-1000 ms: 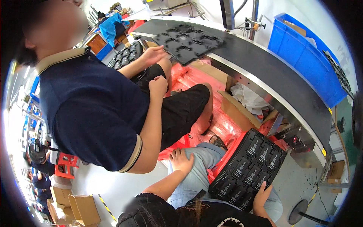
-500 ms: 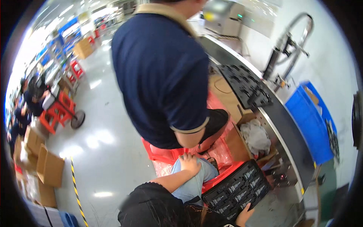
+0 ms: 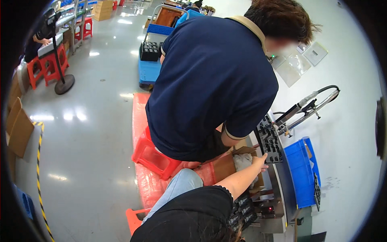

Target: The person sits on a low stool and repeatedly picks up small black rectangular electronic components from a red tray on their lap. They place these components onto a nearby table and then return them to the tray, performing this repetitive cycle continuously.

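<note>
My left hand [image 3: 259, 162] stretches out to the right at the end of my bare forearm, fingers apart. It is at the near corner of a black tray [image 3: 275, 158] filled with small dark parts, on the long grey bench. Whether the fingertips press on the tray is hard to tell. Below my forearm another black tray [image 3: 245, 213] with parts in its slots is partly covered by my sleeve and arm. My right hand does not show; my body and hair fill the lower edge.
A person in a navy shirt [image 3: 213, 84] bends forward just ahead. Red stools [image 3: 155, 155] stand beside that person. A blue bin [image 3: 298, 169] and a jointed metal stand [image 3: 310, 107] are at the right. An open carton [image 3: 225, 168] holds white plastic. A blue cart [image 3: 150, 70] stands behind.
My left hand has left my knee and reached right to the tray on the bench. My right hand has gone out of sight. The view has swung, and the person ahead leans further forward.
</note>
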### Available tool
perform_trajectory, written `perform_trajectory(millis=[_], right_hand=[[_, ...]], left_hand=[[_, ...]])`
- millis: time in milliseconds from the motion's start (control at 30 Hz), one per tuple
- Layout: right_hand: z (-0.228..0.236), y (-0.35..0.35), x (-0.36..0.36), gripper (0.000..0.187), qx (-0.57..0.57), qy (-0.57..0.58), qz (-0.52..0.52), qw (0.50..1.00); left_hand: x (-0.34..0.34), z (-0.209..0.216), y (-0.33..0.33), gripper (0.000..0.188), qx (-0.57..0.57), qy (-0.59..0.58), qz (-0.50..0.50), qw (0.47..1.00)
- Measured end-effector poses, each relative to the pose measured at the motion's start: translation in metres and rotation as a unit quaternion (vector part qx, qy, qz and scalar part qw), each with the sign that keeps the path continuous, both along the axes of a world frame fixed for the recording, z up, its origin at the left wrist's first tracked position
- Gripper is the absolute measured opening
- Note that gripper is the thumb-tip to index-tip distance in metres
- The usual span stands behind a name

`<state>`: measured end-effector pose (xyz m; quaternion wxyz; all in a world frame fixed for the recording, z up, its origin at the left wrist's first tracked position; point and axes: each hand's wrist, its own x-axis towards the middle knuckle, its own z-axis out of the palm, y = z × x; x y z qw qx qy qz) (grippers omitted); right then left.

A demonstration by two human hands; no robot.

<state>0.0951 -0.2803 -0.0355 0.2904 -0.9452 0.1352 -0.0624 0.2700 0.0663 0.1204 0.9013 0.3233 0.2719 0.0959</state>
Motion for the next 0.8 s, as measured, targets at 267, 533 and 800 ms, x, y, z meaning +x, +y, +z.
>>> perform_trajectory(millis=[267,533,800], right_hand=[[0.034,-0.035,-0.012,0.100,0.159,0.043,-0.018,0.986],[0.110,-0.058,-0.015,0.111,0.491,0.088,-0.018,0.866],[0.146,0.032,-0.014,0.045,0.444,0.059,0.113,0.887]], left_hand=[[-0.011,0.009,-0.057,0.069,0.125,-0.046,-0.034,0.991],[-0.209,-0.007,-0.049,0.029,-0.032,-0.199,-0.204,0.958],[-0.337,-0.105,-0.028,0.055,0.409,-0.070,-0.303,0.858]])
